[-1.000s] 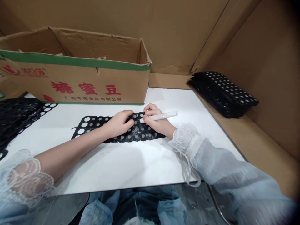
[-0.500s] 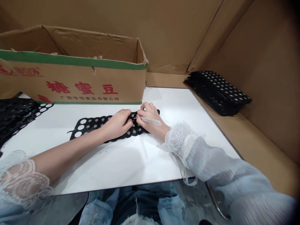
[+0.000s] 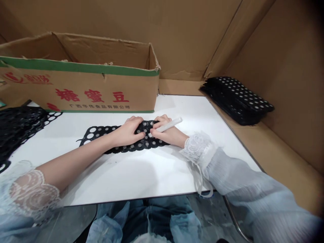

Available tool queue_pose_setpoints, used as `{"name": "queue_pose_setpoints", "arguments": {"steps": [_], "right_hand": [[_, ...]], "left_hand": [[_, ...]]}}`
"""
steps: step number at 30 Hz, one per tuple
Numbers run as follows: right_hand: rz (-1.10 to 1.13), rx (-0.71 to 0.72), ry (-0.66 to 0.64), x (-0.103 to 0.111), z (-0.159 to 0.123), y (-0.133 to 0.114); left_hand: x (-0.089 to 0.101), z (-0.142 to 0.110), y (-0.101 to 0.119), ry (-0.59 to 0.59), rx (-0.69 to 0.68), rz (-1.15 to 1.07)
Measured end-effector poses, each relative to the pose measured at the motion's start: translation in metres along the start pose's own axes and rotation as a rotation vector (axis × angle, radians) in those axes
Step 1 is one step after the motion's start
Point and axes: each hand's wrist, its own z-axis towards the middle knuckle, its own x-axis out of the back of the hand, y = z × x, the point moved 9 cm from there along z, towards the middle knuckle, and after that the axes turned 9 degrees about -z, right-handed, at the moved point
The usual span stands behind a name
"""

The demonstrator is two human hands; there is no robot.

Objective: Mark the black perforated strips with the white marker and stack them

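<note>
A black rubber sheet punched with round holes (image 3: 103, 132) lies flat on the white tabletop (image 3: 141, 172). My left hand (image 3: 128, 132) presses down on its right half, fingers curled on the sheet. Beside it, my right hand (image 3: 167, 133) grips a white stick-like tool (image 3: 169, 125) like a pen, its tip touching the sheet between my two hands. The stick's far end points up and to the right. Some holes near my hands still hold round black discs.
An open cardboard box (image 3: 83, 84) with red characters stands behind the sheet. A heap of black perforated sheets (image 3: 17, 126) lies at the left edge. A neat stack of similar sheets (image 3: 236, 99) rests on the cardboard ledge at right. Cardboard walls enclose the back and right.
The white stick swung from lying low over my right hand to pointing up and right. Both hands stayed on the sheet's right half, which shifted slightly.
</note>
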Motion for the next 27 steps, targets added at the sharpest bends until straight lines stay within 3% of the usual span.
{"name": "queue_pose_setpoints", "arguments": {"steps": [7, 15, 21, 27], "right_hand": [[0.071, -0.014, 0.032, 0.011, 0.003, 0.005], [0.057, 0.049, 0.003, 0.010, 0.002, 0.004], [-0.071, 0.061, 0.070, 0.007, 0.000, 0.000], [-0.117, 0.025, 0.175, 0.013, -0.003, 0.000]], "left_hand": [[0.003, -0.006, -0.013, -0.016, 0.092, -0.008], [0.004, -0.002, -0.009, -0.051, 0.125, 0.015], [-0.004, -0.006, -0.019, -0.148, 0.270, -0.247], [-0.003, -0.007, -0.014, -0.135, 0.305, -0.437]]}}
